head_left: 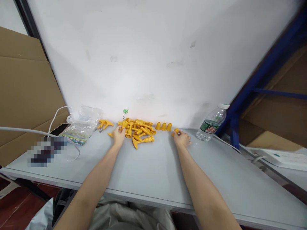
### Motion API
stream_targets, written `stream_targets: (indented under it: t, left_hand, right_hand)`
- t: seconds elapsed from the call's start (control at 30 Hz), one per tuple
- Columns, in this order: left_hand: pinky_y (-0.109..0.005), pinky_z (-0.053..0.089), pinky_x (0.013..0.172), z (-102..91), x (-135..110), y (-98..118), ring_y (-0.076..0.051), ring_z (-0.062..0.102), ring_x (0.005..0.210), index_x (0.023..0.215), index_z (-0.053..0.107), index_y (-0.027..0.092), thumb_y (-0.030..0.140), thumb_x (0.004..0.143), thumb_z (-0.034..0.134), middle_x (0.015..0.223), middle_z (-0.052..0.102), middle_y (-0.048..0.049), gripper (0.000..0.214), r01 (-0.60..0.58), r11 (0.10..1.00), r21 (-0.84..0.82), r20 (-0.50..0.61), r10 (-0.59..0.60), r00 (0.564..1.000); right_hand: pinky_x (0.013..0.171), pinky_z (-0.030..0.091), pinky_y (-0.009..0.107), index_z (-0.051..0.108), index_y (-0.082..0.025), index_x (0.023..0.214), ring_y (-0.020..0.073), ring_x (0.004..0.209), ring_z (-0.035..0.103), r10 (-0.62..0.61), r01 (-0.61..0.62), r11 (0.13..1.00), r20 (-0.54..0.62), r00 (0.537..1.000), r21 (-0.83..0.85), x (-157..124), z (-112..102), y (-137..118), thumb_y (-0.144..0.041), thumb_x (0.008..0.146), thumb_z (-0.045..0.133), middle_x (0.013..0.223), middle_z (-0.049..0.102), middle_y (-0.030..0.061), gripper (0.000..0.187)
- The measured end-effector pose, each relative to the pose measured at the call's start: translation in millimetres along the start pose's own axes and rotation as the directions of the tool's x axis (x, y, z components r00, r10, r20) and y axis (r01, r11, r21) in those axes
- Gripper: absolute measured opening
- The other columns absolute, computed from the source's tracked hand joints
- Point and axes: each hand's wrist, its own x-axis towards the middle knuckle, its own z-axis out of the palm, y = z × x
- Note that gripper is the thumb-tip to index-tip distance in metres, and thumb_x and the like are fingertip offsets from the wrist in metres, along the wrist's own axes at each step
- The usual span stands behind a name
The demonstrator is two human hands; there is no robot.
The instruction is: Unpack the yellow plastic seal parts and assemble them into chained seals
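Observation:
My left hand [118, 136] is closed around a yellow plastic piece topped by a thin coiled spring with a green leaf-like tip [125, 111], held upright at the left end of a pile of yellow plastic parts [137, 124]. Hammer-shaped and flared pieces make up the pile, and one hammer-like part [135, 143] lies at its front. On the right, my right hand [182, 139] grips a small yellow cup [176, 130] by its side, close to the table. Three similar yellow cups [163, 126] stand in a row by the wall, between the pile and that hand.
Yellow curved parts [105, 123] and small metal springs [100, 130] lie left of the pile, beside clear plastic bags [81, 127]. A plastic bottle [212, 124] leans at right. White cables [24, 129] cross the left side; a power strip [285, 158] sits far right.

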Motion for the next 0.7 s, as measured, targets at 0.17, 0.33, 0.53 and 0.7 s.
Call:
stream_targets:
  t: [0.17,0.33,0.53,0.7]
  left_hand:
    - [-0.019,0.034,0.046,-0.2,5,-5,-0.008,0.042,0.043,0.088,0.059,0.018,0.022,0.077,0.064,0.048,0.045,0.0095,0.013,0.063,0.993,-0.103,-0.010,-0.064,0.998]
    - [-0.023,0.046,0.055,-0.9,6,-4,-0.011,0.057,0.054,0.086,0.062,0.017,0.019,0.077,0.061,0.063,0.060,0.0019,0.009,0.027,0.993,-0.118,-0.025,-0.031,0.999]
    - [-0.023,0.050,0.059,-0.6,4,-6,-0.010,0.059,0.059,0.096,0.062,0.020,0.017,0.082,0.055,0.077,0.065,-0.0005,0.016,0.046,0.989,-0.139,-0.004,-0.047,0.999]
    - [-0.021,0.047,0.052,-1.0,3,-8,-0.007,0.054,0.052,0.113,0.057,0.021,0.019,0.085,0.054,0.088,0.067,-0.0019,0.028,-0.003,0.990,-0.143,0.042,0.010,0.999]
  right_hand:
    - [0.095,0.037,0.054,0.073,-0.021,0.100,0.0334,0.110,0.052,0.018,-0.018,1.000,-0.033,0.999,0.012,20,11,0,-0.038,0.083,0.060,0.106,0.068,0.0141,0.028]
    - [0.097,0.037,0.057,0.073,-0.020,0.104,0.0352,0.116,0.052,0.052,-0.052,0.999,-0.021,0.998,-0.008,39,16,-2,-0.037,0.082,0.061,0.112,0.067,0.0167,0.031]
    - [0.099,0.039,0.058,0.073,-0.020,0.106,0.0371,0.122,0.050,0.033,-0.032,0.999,0.017,0.999,-0.038,50,17,-6,-0.038,0.083,0.063,0.118,0.064,0.0178,0.031]
    - [0.100,0.038,0.057,0.071,-0.019,0.108,0.0357,0.123,0.048,0.026,-0.020,0.996,0.072,0.997,-0.091,52,14,-12,-0.040,0.085,0.060,0.120,0.063,0.0172,0.033]
